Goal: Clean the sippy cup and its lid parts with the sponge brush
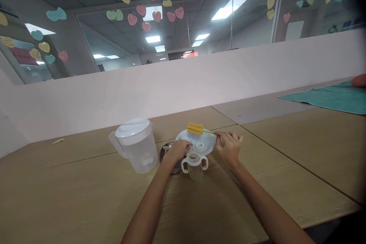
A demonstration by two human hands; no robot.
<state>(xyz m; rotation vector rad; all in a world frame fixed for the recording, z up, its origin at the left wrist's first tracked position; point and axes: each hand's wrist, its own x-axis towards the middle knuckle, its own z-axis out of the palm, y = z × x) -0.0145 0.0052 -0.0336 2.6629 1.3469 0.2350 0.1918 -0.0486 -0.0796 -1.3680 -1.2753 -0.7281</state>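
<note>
My right hand (229, 146) is closed round the green handle of a bottle brush (195, 128). Its yellow sponge head points left, above a white plate (211, 148). Over the plate's left side, my left hand (179, 149) is closed with fingertips together; what it holds, if anything, is too small to make out. A small white ring-shaped part (199, 146) lies on the plate. In front stands a clear baby bottle (195, 167), upright and uncapped, with two white handles. Partly hidden under my left hand is a round metal dish (175, 170) with small pale parts in it.
A clear plastic pitcher (141, 148) with a white lid stands left of the dish. A teal cloth (334, 97) lies at the far right, with a reddish object (359, 80) at its edge. Behind the wooden table (85, 198) rises a white wall (171, 84) below windows.
</note>
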